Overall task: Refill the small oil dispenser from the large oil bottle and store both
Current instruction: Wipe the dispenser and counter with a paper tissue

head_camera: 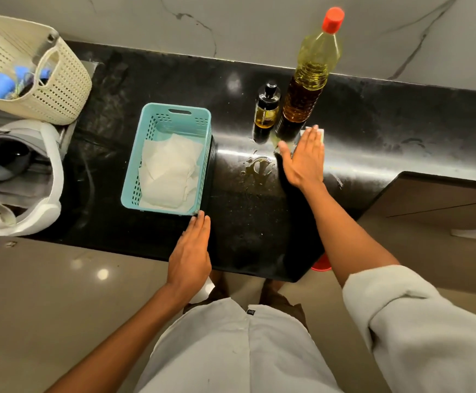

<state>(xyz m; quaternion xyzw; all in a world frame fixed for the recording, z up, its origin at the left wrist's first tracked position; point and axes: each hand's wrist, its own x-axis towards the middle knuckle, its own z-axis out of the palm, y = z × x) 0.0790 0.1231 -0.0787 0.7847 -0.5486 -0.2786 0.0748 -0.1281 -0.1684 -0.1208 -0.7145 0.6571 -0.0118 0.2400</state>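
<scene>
The large oil bottle [310, 78], clear plastic with a red cap and yellow oil, stands upright at the back of the black counter [401, 131]. The small dark oil dispenser [266, 109] with a black top stands just left of it, close beside it. My right hand [303, 160] lies flat, palm down, in front of the large bottle, its fingertips on a white piece of paper [320, 134]. A small puddle of spilled oil [259, 168] lies left of that hand. My left hand [190, 253] rests flat at the counter's front, touching the near right corner of a teal basket [134, 165].
White paper tissues [168, 171] lie in the teal basket. A cream woven basket [61, 89] with blue items and a white bag [52, 171] stand at the left end. The counter's front edge runs near my body; a red object [321, 263] shows below it.
</scene>
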